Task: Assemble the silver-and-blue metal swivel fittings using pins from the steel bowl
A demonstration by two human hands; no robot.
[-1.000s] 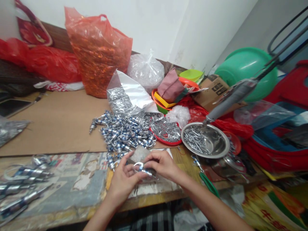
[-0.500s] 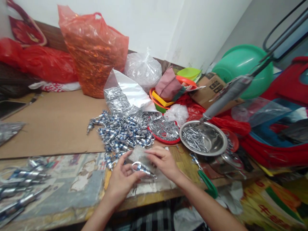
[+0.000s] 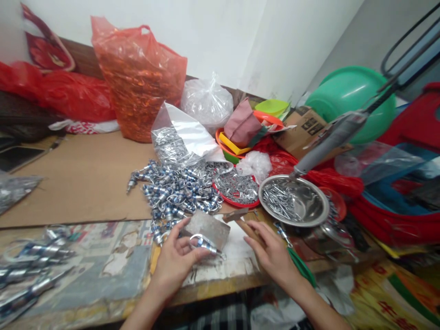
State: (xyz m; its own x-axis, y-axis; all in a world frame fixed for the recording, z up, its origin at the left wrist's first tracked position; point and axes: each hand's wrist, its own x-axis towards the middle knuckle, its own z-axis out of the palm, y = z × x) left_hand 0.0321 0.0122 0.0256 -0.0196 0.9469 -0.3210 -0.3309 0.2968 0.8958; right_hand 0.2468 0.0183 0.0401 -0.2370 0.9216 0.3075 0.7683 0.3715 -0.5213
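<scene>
Near edge of table. Left hand closed around a metal clasp, pinched between thumb and fingers, held just above the tabletop and against the near side of a grey block. Right hand to the right, fingers stretched out and resting on a wooden handle, not wrapped round it. Farther back: pile of clasps. Right of the pile, red tray, then steel bowl with small metal parts.
</scene>
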